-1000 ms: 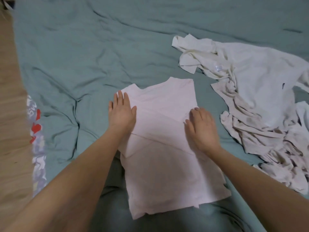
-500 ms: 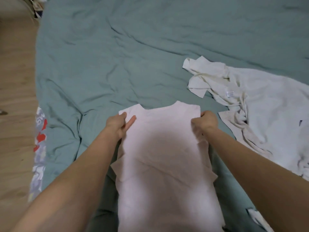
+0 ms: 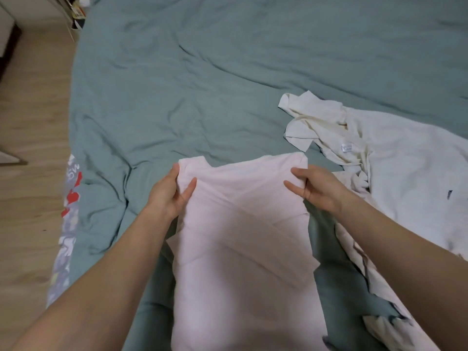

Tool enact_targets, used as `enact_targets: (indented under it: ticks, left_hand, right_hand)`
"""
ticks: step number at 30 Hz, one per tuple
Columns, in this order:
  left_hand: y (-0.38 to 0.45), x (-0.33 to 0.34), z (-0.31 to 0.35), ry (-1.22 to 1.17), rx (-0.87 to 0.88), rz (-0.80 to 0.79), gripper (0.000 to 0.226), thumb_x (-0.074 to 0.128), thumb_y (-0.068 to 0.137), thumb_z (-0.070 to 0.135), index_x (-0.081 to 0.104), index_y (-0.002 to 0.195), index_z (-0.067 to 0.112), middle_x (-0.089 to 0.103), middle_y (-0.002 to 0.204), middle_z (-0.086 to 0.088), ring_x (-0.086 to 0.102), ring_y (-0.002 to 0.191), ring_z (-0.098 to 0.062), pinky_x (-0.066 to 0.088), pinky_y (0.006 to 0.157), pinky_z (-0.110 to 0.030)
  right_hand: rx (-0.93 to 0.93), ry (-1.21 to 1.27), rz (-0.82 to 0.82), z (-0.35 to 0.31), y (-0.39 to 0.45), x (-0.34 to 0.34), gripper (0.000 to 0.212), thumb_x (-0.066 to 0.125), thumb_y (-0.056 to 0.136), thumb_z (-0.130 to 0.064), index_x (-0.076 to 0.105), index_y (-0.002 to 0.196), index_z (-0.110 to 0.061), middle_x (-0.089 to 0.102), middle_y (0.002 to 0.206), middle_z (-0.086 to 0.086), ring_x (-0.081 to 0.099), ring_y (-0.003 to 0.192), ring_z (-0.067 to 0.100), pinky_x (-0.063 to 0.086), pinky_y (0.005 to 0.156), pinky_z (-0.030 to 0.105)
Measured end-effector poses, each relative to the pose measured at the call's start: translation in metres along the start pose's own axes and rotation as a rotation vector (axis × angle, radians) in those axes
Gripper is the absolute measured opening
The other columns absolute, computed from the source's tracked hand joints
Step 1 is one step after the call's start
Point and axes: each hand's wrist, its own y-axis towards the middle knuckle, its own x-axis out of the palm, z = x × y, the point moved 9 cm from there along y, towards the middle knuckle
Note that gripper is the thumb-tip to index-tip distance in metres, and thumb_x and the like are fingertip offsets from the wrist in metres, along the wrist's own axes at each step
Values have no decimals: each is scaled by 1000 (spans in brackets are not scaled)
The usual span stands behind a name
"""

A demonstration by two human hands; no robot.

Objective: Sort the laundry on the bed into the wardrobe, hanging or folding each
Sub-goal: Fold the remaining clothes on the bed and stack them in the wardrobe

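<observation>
The left hand [image 3: 168, 192] pinches the top left corner of the pink shirt [image 3: 243, 239], its thumb lying over the front of the cloth and its fingers [image 3: 174, 173] curled behind the shoulder edge. The right hand [image 3: 317, 187] grips the top right corner in the same way, thumb and forefinger stretched across the front and the other fingers tucked behind the fabric. Between the two hands the shirt is held by its shoulders, neckline at the top, with both sides folded in across the body so that diagonal fold lines cross its middle. Its lower part runs toward the bottom edge of the view, between the forearms; whether it rests on the bed [image 3: 202, 84] or hangs just above it cannot be told. The bed is covered in a rumpled grey-green sheet. To the right of the shirt, just beside the right hand, a heap of white laundry [image 3: 379, 160] lies crumpled on the sheet, a small label showing on one piece. At the left edge of the bed a patterned cloth [image 3: 68, 224] with red shapes hangs down its side, and beyond it is the wooden floor [image 3: 30, 122].
</observation>
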Motion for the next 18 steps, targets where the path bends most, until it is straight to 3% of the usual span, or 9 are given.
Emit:
enact_targets:
  ticks: [5, 8, 11, 13, 16, 18]
  left_hand:
    - [-38, -27, -4, 61, -9, -114, 19, 59, 95, 27, 65, 98, 9, 68, 100, -4, 65, 88, -13, 56, 52, -23]
    - [-71, -52, -17, 151, 5, -157, 23, 56, 96, 30, 62, 100, 8, 68, 96, -6, 66, 83, -15, 57, 54, -24]
    - [-105, -79, -36, 404, 59, -192, 37, 48, 99, 37, 56, 71, 12, 62, 63, -1, 61, 63, -13, 54, 54, -23]
    - [-121, -94, -45, 641, 157, -206, 48, 48, 98, 38, 58, 58, 15, 58, 52, 3, 53, 55, -11, 45, 58, -25]
    - [-143, -104, -65, 967, 274, -325, 57, 46, 98, 43, 67, 54, 13, 66, 60, 7, 52, 55, -3, 38, 67, -23]
    - [-154, -107, -84, 1114, 283, -439, 64, 41, 99, 47, 73, 57, 11, 73, 77, 5, 58, 65, 2, 38, 76, -21]
  right_hand:
    - [-111, -76, -109, 0, -61, -1, 30, 55, 91, 3, 64, 67, -12, 56, 64, -3, 55, 66, 6, 59, 76, 31]
    - [-136, -218, -153, 17, -96, -6, 21, 55, 90, 4, 64, 79, -11, 56, 63, -2, 53, 66, 8, 58, 79, 28]
    - [-157, -425, -227, 42, -123, -19, 20, 58, 86, 8, 68, 91, -9, 67, 80, 5, 62, 74, 12, 57, 79, 23]
    - [-202, -659, -239, 57, -139, -33, 19, 63, 81, 10, 69, 85, -7, 68, 80, 6, 61, 73, 13, 54, 73, 23]
    - [-328, -1018, -280, 76, -163, -42, 11, 65, 77, 9, 68, 80, -1, 62, 76, 4, 52, 73, 9, 39, 73, 27]
    - [-391, -1155, -301, 91, -175, -43, 23, 59, 78, 14, 70, 76, -6, 62, 71, -6, 51, 66, -1, 39, 68, 19]
